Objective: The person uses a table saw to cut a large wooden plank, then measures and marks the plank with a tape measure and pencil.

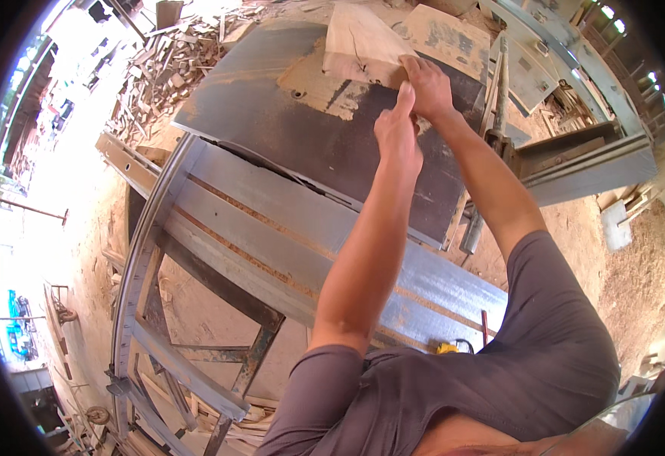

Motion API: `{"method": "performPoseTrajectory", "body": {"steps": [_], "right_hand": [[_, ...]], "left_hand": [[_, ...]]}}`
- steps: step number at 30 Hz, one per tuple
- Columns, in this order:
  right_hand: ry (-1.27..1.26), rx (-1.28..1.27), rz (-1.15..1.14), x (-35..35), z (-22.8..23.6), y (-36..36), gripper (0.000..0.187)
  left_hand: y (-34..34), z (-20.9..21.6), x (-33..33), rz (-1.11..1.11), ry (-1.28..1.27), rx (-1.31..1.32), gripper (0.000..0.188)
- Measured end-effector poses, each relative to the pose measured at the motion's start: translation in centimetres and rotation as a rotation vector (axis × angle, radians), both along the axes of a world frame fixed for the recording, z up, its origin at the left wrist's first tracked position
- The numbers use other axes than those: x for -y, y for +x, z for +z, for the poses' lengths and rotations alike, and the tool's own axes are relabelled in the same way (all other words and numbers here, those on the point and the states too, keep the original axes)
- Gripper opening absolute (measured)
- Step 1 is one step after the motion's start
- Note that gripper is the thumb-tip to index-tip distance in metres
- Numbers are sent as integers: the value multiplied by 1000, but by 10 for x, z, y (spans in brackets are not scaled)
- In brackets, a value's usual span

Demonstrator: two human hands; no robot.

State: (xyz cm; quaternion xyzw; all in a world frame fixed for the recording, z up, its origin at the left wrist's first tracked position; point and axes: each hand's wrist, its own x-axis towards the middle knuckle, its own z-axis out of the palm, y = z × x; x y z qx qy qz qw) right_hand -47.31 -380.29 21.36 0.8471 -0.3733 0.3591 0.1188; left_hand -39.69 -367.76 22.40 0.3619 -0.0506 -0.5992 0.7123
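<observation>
A thick pale wooden board (363, 42), with a dark crack near its near edge, lies on the dark saw table (271, 83) at the far side. My right hand (428, 85) is at the board's near right corner, its fingers closed over the edge. Just below and left of it is my left hand (398, 131), its fingers curled in and one digit stretched up toward that corner. The two hands nearly touch. What the left fingers hold, if anything, is hidden.
A grey sliding table (271, 220) with sawdust-filled grooves runs along the near side, beside a metal frame (252, 349). Wood offcuts (169, 80) are heaped at the far left. Another flat board (446, 38) lies at the back. A yellow object (446, 348) sits close to my body.
</observation>
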Motion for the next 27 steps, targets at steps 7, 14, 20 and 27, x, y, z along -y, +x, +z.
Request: {"method": "performPoseTrajectory", "body": {"steps": [7, 14, 20, 27], "right_hand": [[-12, 46, -22, 7, 9, -18, 31], [-67, 25, 26, 6, 16, -12, 43], [200, -218, 178, 4, -4, -9, 59], [1612, 993, 96, 38, -10, -28, 48]], "left_hand": [[-20, 39, 96, 305, -20, -266, 44], [-1, 53, 105, 390, 143, -110, 50], [10, -3, 105, 528, 20, -117, 53], [1, -14, 90, 434, 73, -27, 65]]}}
